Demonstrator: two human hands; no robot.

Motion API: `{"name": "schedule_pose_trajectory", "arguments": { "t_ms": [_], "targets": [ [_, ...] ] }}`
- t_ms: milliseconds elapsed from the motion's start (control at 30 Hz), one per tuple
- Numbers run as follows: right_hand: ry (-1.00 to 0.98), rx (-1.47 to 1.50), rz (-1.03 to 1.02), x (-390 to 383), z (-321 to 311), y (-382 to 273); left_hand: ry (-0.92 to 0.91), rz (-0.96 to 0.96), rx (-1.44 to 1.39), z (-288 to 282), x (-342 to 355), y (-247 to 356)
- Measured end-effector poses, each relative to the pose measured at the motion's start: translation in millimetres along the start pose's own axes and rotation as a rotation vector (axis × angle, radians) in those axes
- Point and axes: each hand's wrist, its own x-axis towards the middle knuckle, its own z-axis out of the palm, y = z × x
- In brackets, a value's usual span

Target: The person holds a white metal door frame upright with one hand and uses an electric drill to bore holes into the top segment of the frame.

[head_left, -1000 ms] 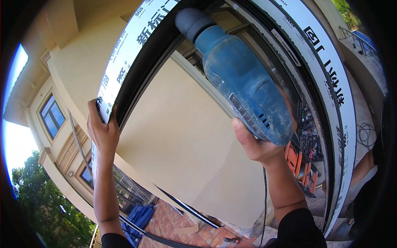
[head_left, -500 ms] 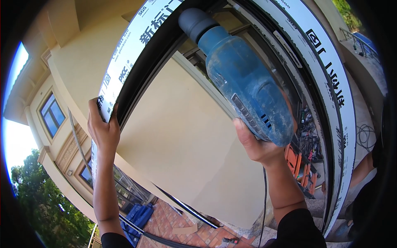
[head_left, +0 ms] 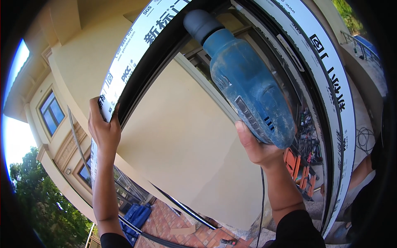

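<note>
My right hand (head_left: 262,153) wraps a blue power drill (head_left: 252,80), its nose beyond, near the black frame (head_left: 154,69); leftward, my left hand (head_left: 104,131) clasps that frame's film-covered edge. I judge this drill-positioning, calling for both grips steady.

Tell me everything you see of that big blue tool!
The blue power tool has a plastic-looking body, scuffed and dusty, with a dark grey rounded front end, a ribbed side panel and small dark slots. It slants toward the upper left, gripped near its lower end by the right hand. Whether its front touches the black frame is unclear.
</note>
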Motion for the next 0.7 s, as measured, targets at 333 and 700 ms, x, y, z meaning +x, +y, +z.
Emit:
{"name": "schedule_pose_trajectory", "arguments": {
  "t_ms": [333,700],
  "targets": [
    [0.037,0.127,0.173,-11.9,23.7,-1.1,-0.051,-0.059,0.031,-7.7,5.2,-7.7],
    [0.133,0.467,0.354,-30.8,13.7,-29.7,-0.019,0.017,0.033,-5.6,-2.4,6.9]
  ]
}}
